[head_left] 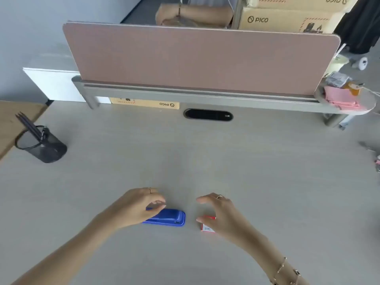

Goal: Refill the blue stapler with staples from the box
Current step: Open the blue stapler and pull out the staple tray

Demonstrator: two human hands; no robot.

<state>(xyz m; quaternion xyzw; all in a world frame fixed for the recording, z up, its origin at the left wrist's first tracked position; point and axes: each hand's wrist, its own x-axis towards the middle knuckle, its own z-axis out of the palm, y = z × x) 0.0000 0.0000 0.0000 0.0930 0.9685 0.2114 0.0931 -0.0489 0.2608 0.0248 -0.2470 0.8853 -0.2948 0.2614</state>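
The blue stapler lies closed and flat on the grey desk, near the front middle. My left hand hovers over its left end, fingers curled and apart, fingertips just touching or nearly touching its top. To the right lies a small red and white staple box. My right hand arches over the box with fingers spread, thumb at the box's left corner; whether it grips the box I cannot tell. The hand hides most of the box.
A black mesh pen cup with pencils stands at the far left. A pink divider panel on a grey rail closes the back. A black cable grommet sits behind the middle. Pink packets lie on the rail's right end.
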